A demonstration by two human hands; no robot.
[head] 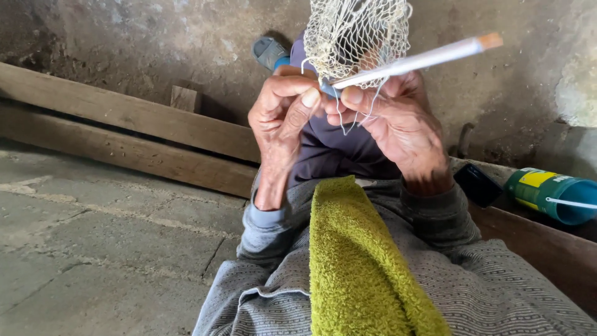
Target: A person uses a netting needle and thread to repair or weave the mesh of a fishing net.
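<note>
A white knotted net (357, 34) hangs from the top of the view, right above both hands. My left hand (280, 118) pinches the net's lower edge and a small blue piece between thumb and fingers. My right hand (401, 127) grips a long white stick with an orange tip (423, 59), which slants up to the right through the net's bottom meshes. Loose white twine dangles between the two hands. A green towel (357, 261) lies over my lap and grey patterned sleeves.
Two wooden planks (124, 130) lie along the rough wall on the left. A green and blue can (550, 193) and a dark flat object (476, 183) rest on a wooden ledge at right. A grey-blue sandal (270, 53) shows past my knees. Concrete floor (93, 249) spreads left.
</note>
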